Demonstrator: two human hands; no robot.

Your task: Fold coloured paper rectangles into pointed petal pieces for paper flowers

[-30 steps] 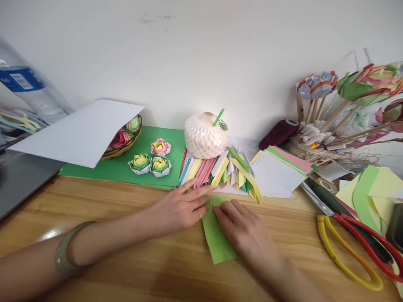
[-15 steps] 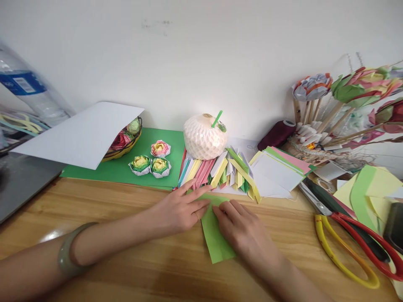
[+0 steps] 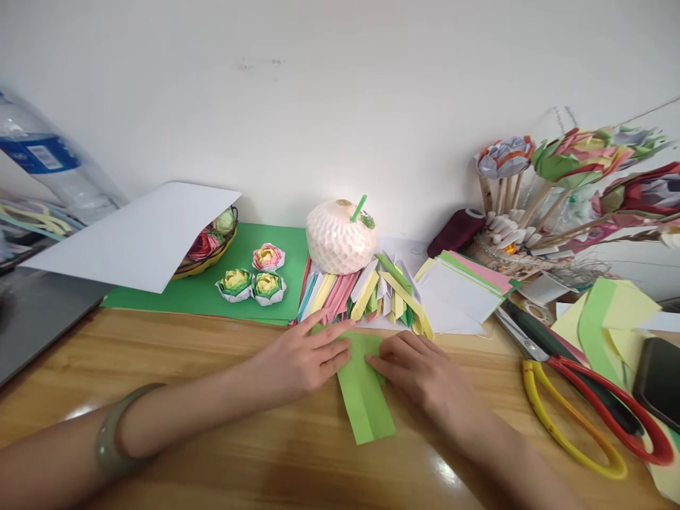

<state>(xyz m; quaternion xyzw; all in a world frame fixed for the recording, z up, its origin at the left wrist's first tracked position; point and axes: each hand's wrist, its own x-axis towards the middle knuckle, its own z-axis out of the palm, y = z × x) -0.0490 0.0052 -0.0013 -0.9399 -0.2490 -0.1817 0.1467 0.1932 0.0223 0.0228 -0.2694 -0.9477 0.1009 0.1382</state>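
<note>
A light green sheet of paper (image 3: 366, 404), creased down its length, lies on the wooden table between my hands. My left hand (image 3: 308, 358) is open, its fingers spread flat over the paper's left edge and upper part. At the right edge, my right hand (image 3: 419, 368) is closed, thumb and curled fingers on the paper's fold. Part of the paper's right side is hidden under that hand. Just beyond it lies a pile of folded paper strips (image 3: 340, 294) in several colours.
Behind stands a white, textured, rounded object (image 3: 340, 241) with a green straw. Left are folded paper flowers (image 3: 268, 287), a basket (image 3: 205, 262) and a white sheet (image 3: 127, 237). Right lie paper squares (image 3: 454, 294), large scissors (image 3: 563, 368), a phone (image 3: 659, 382) and paper flowers on sticks (image 3: 581, 159).
My right hand has shifted slightly right along the paper, uncovering more of its surface and its centre crease. The left hand stays in place. The view has turned slightly.
</note>
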